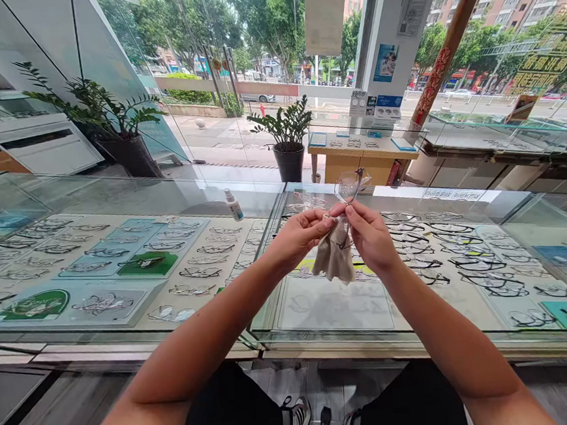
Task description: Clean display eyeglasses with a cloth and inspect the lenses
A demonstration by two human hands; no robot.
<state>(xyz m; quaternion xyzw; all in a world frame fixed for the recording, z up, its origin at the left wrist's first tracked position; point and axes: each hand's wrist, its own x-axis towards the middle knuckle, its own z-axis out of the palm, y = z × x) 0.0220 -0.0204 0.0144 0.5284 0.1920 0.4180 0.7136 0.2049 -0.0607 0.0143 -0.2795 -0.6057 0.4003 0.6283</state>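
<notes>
Above the glass counter, my right hand point(371, 237) is closed on a pair of eyeglasses point(353, 190), pinching it near the middle of the frame. One lens points up and away from me; the lower part is partly hidden by my fingers and a cloth. My left hand point(305, 232) grips a beige cleaning cloth point(333, 257) between thumb and fingers, and the cloth hangs down beside the eyeglasses. Both hands nearly meet at the frame. A small white spray bottle point(234, 205) with a blue label stands on the counter to the left of my hands.
Under the glass counter top point(265, 299) lie rows of eyeglasses on display, left and right. Beyond the counter stand a potted plant point(287, 137), a larger plant point(124, 130) at left and a small wooden display table point(343, 162). Large windows face the street.
</notes>
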